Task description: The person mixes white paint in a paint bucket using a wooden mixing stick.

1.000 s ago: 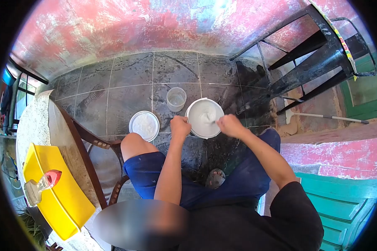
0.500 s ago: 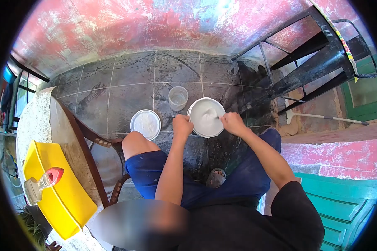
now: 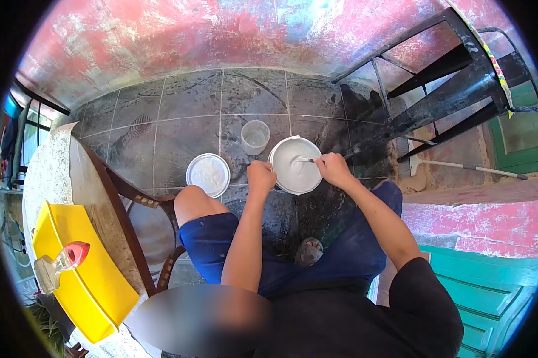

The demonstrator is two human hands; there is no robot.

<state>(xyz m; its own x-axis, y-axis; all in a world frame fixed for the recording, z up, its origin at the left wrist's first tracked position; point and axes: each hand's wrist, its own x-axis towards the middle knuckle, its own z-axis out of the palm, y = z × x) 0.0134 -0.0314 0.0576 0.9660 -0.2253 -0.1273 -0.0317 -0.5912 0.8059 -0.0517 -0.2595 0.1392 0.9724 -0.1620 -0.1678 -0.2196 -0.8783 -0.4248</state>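
A white bucket (image 3: 312, 185) of thick white paint (image 3: 293, 176) stands on the floor between my knees. My left hand (image 3: 261, 177) is closed at the bucket's left edge; whether it grips the rim or the bail is hidden. My right hand (image 3: 336, 169), over the right rim, is closed around a thin stirring stick (image 3: 306, 160). The stick's far end dips into the paint, which shows a swirl. Just beyond my left hand is a clear plastic tub (image 3: 255, 138). Left of it lies a round white lid (image 3: 209, 175) smeared with paint.
At left, a yellow paint tray (image 3: 96, 280) and a red-handled paintbrush (image 3: 63, 262) rest on a table (image 3: 90, 179). A wooden chair (image 3: 161, 206) is beside my knee. A black metal stool (image 3: 442, 95) stands at right, near a long-handled broom (image 3: 460, 166).
My right hand has shifted slightly up and outward, and more of the stick shows above the paint. My left hand stays at the bucket's edge.
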